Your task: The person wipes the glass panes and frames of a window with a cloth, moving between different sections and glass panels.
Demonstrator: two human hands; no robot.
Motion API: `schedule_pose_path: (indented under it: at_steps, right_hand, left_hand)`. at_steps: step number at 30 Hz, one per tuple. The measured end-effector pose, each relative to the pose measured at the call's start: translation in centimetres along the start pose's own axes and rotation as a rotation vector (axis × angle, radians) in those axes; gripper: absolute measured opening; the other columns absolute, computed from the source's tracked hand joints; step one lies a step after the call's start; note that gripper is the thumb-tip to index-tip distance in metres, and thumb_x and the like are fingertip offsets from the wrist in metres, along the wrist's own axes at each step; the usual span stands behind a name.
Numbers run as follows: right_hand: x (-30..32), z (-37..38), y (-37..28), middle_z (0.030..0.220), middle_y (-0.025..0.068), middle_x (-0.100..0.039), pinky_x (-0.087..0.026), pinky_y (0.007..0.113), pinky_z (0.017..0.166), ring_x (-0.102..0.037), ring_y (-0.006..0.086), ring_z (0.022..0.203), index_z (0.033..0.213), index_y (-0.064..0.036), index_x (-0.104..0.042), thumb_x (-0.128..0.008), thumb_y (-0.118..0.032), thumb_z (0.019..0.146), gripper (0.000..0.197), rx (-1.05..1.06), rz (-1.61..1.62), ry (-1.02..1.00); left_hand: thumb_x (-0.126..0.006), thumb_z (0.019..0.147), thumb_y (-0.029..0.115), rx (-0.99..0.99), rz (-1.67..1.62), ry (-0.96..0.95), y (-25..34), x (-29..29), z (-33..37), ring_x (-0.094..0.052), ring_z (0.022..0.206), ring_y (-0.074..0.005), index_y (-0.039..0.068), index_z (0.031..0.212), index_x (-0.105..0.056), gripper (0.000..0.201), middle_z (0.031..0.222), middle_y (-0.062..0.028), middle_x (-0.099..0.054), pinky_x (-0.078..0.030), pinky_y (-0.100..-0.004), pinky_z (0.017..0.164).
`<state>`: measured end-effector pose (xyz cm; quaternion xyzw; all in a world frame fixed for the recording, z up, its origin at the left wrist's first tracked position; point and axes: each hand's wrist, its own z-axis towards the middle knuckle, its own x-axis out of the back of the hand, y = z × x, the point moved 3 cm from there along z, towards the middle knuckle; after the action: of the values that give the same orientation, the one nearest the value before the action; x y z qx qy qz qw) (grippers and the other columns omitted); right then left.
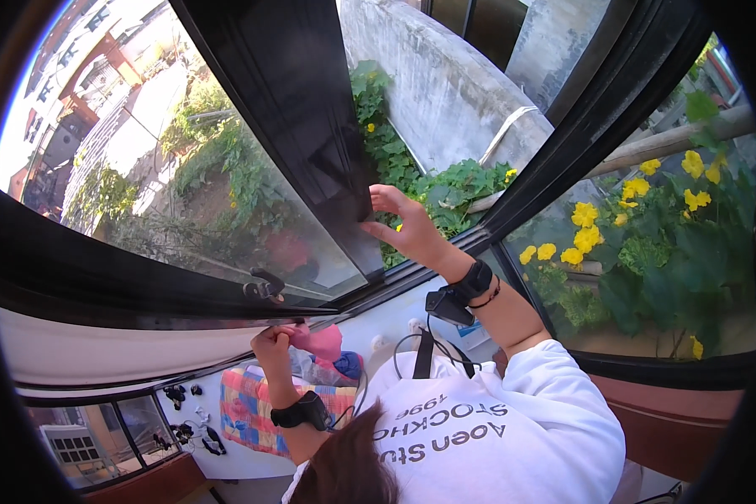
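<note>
A pink cloth (317, 340) hangs from my left hand (273, 346), whose fingers are closed on it just below the bottom rail of the glass window (227, 168). My right hand (407, 228) is raised to the edge of the wide black window frame (311, 126). Its fingers are stretched out with the thumb apart, and the fingertips meet the frame's edge; whether they press on it I cannot tell. A dark window latch (265, 286) sits on the lower frame near my left hand. Both wrists wear black straps with small devices.
Below the window, a white surface (256, 468) bears a checkered cloth (244, 407) and small black items (213, 442). At the right stands another glass pane, with yellow flowers (585, 215) behind it. Outside the gap runs a grey concrete wall (445, 92). A cable loops near my chest.
</note>
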<state>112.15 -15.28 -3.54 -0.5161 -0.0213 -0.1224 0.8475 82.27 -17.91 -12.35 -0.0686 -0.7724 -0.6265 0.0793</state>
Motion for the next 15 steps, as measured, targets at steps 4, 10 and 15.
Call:
schedule_pose_path:
  at_steps: [4,10,15]
  right_hand:
    - [-1.9,-7.7,0.2,0.086,0.0076,-0.053,-0.043,0.026,0.070,-0.052,0.0153,0.076,0.107,-0.0044,-0.045,-0.066,-0.015,0.068,0.045,-0.356,-0.199,-0.064]
    - [-6.2,-11.7,-0.7,0.105,0.0123,-0.048,-0.037,0.030,0.085,-0.047,0.0204,0.098,0.118,-0.0041,-0.038,-0.066,-0.017,0.068,0.058,-0.305,0.085,-0.334]
    - [-6.2,-12.0,-2.4,0.100,0.0105,-0.054,-0.040,0.029,0.082,-0.052,0.0206,0.093,0.116,-0.0065,-0.041,-0.064,-0.011,0.067,0.055,-0.456,0.305,-0.485]
  left_hand:
    - [-0.043,0.065,-0.007,-0.093,-0.177,-0.388,2.7,-3.9,-2.4,-0.049,0.050,-0.0087,-0.003,0.059,-0.057,0.015,0.063,-0.0077,-0.058,-0.038,-0.0171,0.042]
    - [-0.041,0.065,-0.014,-0.070,-0.190,-0.683,4.3,-7.7,-3.1,-0.054,0.060,-0.0128,-0.006,0.063,-0.056,0.017,0.067,-0.0087,-0.058,-0.044,-0.0202,0.056]
    - [-0.040,0.063,-0.015,-0.185,-0.290,-0.602,5.1,-7.2,-3.6,-0.049,0.061,-0.0109,-0.005,0.065,-0.057,0.020,0.065,-0.0067,-0.055,-0.038,-0.0184,0.052]
